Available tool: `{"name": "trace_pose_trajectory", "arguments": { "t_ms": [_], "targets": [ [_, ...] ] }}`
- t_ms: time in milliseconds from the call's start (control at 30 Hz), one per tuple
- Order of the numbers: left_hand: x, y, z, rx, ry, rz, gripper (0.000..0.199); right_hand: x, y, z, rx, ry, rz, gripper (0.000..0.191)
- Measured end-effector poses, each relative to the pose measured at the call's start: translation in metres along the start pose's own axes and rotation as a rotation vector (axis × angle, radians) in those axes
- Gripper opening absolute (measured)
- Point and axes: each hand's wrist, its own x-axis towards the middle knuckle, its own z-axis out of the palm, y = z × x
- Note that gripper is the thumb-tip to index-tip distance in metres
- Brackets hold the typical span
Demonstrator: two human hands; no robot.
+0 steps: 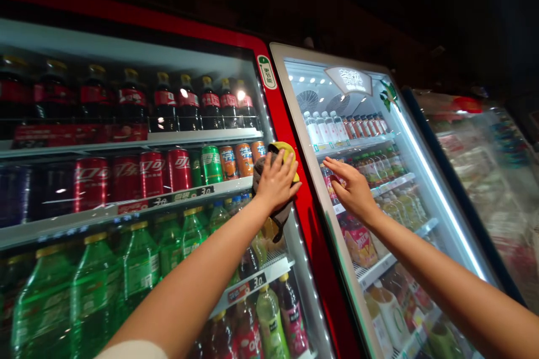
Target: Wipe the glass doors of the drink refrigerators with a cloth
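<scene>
Left hand (275,182): fingers spread across a grey-and-yellow cloth (282,217), holding it bunched under the palm, loose flap hanging below. Cloth sat at the right edge of the red cooler (310,224), over the strip where its glass met the red frame. Contact pressure: couldn't tell.

Right hand (350,188): nothing visible in it. Fingers extended and loosely together, thumb apart, raised in front of the white-framed fridge (338,241) near its left edge. Touching the door or just off it: couldn't tell.

Step in hand, my read: a wiping pass on the red cooler's door, with the right hand free, maybe for balance. The next stroke called for a flat palm, even pressure and a slide along the glass-to-frame line, flap gathered in so it wouldn't drag. The sticker (266,72) higher on the frame looked worth going lightly over.

Further out: behind the cooler glass, cola bottles (132,95) on the upper shelf, red cans (152,173) below, large green bottles (96,277) lower left. Beyond the white-framed fridge, a third cooler (484,179), too blurred to read its contents.
</scene>
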Motion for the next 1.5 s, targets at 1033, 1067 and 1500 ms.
{"name": "trace_pose_trajectory", "arguments": {
  "t_ms": [1033, 1067, 1500],
  "targets": [
    [-0.117, -0.076, -0.076, 0.135, -0.106, -0.154, 0.067, 0.033, -0.069, 0.157, -0.232, -0.028, 0.166, 0.056],
    [-0.118, -0.075, -0.077, 0.126, -0.155, -0.083, 0.068, 0.036, -0.079, 0.163, -0.229, -0.010, 0.214, 0.057],
    [-0.188, -0.120, -0.121, 0.222, -0.097, -0.334, 0.070, 0.031, -0.133, 0.190, -0.112, 0.028, 0.057, 0.057]
  ]
}}
